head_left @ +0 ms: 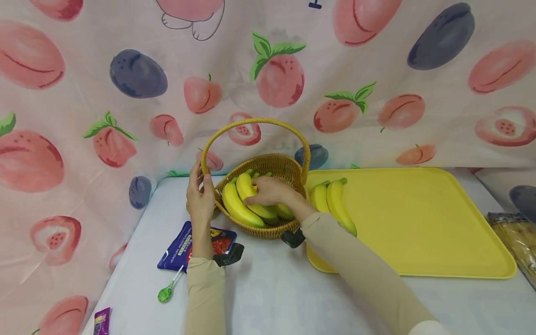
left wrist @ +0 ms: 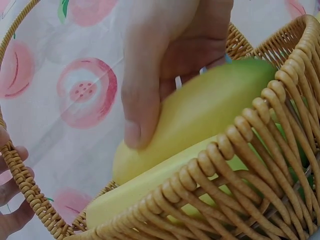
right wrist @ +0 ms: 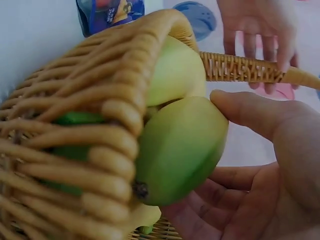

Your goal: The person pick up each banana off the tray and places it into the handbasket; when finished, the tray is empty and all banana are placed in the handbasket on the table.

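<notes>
A wicker basket with a tall arched handle stands in the middle of the table, holding several yellow bananas with green ends. My left hand grips the handle low on its left side; in the right wrist view its thumb and fingers lie on either side of the wicker. Inside the basket my right hand holds the upper banana, thumb on one side and fingers on the other. Another banana lies beneath it, against the basket's rim. Part of the right fingers is hidden behind the held banana.
A yellow tray to the right bears two bananas at its left end. Near my left forearm lie a blue food pouch and a green lollipop. A purple packet and a clear bag are at the sides.
</notes>
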Tool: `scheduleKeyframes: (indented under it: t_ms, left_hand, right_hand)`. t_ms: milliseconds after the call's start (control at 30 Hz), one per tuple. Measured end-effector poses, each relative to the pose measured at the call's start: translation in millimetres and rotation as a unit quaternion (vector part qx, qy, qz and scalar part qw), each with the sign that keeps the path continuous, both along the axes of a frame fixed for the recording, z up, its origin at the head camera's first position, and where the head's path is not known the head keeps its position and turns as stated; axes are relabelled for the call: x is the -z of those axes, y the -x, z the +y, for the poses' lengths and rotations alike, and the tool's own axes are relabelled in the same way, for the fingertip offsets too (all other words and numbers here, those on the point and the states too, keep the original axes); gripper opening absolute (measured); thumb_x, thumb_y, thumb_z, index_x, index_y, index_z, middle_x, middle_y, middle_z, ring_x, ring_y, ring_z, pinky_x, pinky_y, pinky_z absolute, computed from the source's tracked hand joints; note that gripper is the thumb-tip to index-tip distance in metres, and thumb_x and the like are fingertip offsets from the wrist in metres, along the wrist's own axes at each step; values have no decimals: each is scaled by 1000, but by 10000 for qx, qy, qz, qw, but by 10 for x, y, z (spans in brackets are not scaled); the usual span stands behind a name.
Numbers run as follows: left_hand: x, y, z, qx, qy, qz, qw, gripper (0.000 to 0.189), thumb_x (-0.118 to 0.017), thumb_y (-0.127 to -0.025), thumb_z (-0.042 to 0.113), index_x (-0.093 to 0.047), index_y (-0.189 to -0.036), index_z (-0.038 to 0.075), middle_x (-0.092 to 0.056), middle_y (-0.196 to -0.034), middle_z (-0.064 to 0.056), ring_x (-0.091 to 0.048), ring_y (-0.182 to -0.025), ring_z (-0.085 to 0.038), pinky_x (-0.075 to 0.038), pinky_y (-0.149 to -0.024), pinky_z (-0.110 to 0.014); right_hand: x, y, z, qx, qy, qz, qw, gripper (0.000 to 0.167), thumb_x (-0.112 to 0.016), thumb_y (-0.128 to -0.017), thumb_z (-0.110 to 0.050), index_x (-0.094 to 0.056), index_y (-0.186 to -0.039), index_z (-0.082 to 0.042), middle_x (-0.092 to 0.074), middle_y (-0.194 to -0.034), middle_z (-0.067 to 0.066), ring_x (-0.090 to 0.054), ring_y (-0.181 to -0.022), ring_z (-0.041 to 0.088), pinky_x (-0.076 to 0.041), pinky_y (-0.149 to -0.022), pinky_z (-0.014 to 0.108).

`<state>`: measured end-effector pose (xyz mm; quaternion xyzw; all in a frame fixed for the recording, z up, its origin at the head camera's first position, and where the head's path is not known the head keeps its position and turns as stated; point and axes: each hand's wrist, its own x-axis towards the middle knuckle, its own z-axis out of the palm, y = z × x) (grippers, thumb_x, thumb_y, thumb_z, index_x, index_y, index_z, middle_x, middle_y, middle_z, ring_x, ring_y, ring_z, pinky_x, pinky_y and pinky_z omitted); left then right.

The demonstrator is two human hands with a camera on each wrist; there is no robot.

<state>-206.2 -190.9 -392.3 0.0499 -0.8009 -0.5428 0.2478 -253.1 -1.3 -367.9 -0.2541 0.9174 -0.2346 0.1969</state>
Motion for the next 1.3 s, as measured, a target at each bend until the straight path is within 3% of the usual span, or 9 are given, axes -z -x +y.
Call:
scheduleKeyframes:
  t_ms: [400, 633, 867, 967, 1067, 1133, 1300]
  left_hand:
    - [-1, 4, 5, 35, 10, -51, 10000, 43, -40, -100, 29, -37, -140, 44, -50, -137, -2, -47, -128, -21, -42, -96, -48]
    - [20, 11, -4, 117, -43, -6, 9999, 42, -40, -101, 30, -37, -142, 40, -49, -137, -4, -46, -128, -24, -42, -98, -50]
    - [-41, -27, 10, 173, -114, -70, 9998, 44, -40, -101, 27, -36, -143, 36, -47, -139, -6, -45, -129, -24, -41, -99, -49]
    - [-176, -113, 74, 230, -137, -93, 9996, 45, -39, -101, 20, -35, -146, 26, -46, -140, -12, -44, -130, -29, -42, -100, -50]
    - [-300, -189, 140, 271, -181, -46, 9995, 45, -38, -101, 12, -35, -146, 16, -46, -139, -18, -43, -130, -33, -41, -102, -51]
    - [-293, -185, 144, 265, -153, 23, 9995, 45, -38, -101, 12, -36, -145, 15, -46, -138, -18, -43, -130, -32, -40, -104, -50]
    - [-137, -71, 56, 203, -160, 63, 9996, 45, -39, -101, 15, -37, -145, 20, -48, -138, -14, -43, -130, -31, -40, -104, -51]
  right_hand:
    - [26, 65, -98, -183, -532, -465, 9973, 67, -58, -91, -39, -39, -139, 2, -52, -133, 15, -53, -101, 21, -45, -87, 32]
    - [66, 34, -65, -104, -473, -536, 9974, 76, -52, -93, -47, -28, -147, -1, -40, -148, 15, -42, -133, 26, -35, -111, 38]
    - [35, -40, -6, -23, -269, -318, 9991, 74, -45, -95, -50, -26, -149, -4, -37, -150, 13, -36, -138, 26, -30, -114, 38]
    - [14, -89, 63, 107, 72, -167, 9998, 71, -49, -94, -46, -27, -149, -6, -57, -129, 11, -55, -117, 22, -44, -100, 35]
    - [4, -154, 162, 193, 488, 130, 9985, 67, -53, -93, -41, -32, -146, -7, -62, -107, 7, -59, -92, 17, -48, -82, 31]
    - [6, -207, 235, 261, 765, 287, 9963, 63, -55, -93, -38, -36, -144, -8, -61, -101, 5, -57, -84, 15, -48, -75, 29]
    - [75, -347, 425, 467, 1392, 682, 9868, 51, -56, -93, -34, -45, -138, -12, -60, -106, 3, -57, -93, 16, -49, -80, 32]
